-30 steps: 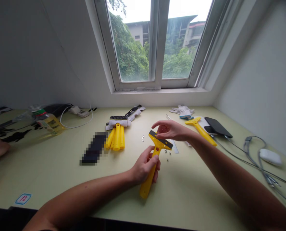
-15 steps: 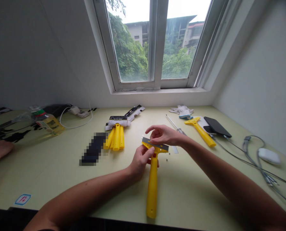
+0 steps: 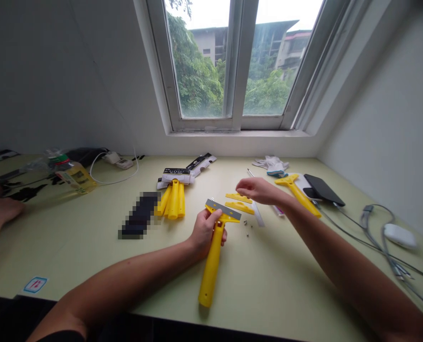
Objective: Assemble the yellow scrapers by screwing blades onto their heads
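Observation:
My left hand is closed round the neck of a yellow scraper, its thumb pressing on the grey blade that lies across the head. The scraper's long handle points toward me. Farther back, the curled fingers of my right hand pinch at the far yellow clamp plate; the fingertips partly hide the contact. A second yellow clamp plate lies just in front. Beside them rests a loose thin blade. Several small screws are scattered right of the scraper head.
A screwdriver is partly hidden behind my right arm. Several boxed yellow scrapers, gloves, another scraper, a phone and cables lie around. At left are a bottle and another person's hand.
My right hand has left the blade and moved right and back to the yellow clamp plates. My left hand has shifted slightly left with the scraper, whose handle end swings left.

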Motion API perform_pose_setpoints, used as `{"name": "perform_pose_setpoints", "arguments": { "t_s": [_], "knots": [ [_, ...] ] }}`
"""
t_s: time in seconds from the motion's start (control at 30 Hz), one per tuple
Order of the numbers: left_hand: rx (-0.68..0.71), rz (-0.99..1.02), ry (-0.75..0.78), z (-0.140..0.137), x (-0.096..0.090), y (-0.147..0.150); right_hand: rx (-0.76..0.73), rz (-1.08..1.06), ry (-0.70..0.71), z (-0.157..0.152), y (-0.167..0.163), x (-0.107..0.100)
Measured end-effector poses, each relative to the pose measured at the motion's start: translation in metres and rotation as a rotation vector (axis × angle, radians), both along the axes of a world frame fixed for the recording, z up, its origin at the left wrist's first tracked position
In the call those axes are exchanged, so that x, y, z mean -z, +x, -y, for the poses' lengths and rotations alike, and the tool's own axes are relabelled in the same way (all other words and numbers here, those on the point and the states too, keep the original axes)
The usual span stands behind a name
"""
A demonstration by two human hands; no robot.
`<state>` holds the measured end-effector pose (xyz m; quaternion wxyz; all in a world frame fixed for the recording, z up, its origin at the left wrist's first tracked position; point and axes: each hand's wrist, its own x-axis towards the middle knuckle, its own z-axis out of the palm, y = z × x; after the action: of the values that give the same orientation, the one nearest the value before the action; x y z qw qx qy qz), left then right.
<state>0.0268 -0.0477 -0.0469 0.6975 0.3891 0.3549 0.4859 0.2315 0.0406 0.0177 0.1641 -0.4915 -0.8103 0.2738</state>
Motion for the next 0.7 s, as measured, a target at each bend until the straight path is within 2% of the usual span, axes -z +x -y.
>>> {"name": "perform_pose_setpoints", "arguments": {
  "t_s": [0.1, 0.27, 0.5, 0.6, 0.7],
  "knots": [
    [-0.009, -0.005, -0.015, -0.002, 0.000, 0.000, -0.043, 0.269, 0.028, -0.006, 0.014, 0.005],
    [0.000, -0.012, -0.022, -0.002, 0.001, 0.000, -0.006, 0.420, 0.059, -0.003, 0.004, 0.020],
    [0.019, -0.009, -0.031, -0.002, 0.001, 0.000, -0.004, 0.414, 0.073, -0.002, -0.007, 0.029],
    [0.025, -0.004, -0.036, -0.001, 0.000, -0.001, -0.038, 0.379, 0.094, -0.002, -0.004, 0.023],
    [0.025, 0.020, -0.065, -0.002, 0.000, -0.001, -0.016, 0.259, 0.127, 0.004, -0.003, 0.008]
  ]
}}
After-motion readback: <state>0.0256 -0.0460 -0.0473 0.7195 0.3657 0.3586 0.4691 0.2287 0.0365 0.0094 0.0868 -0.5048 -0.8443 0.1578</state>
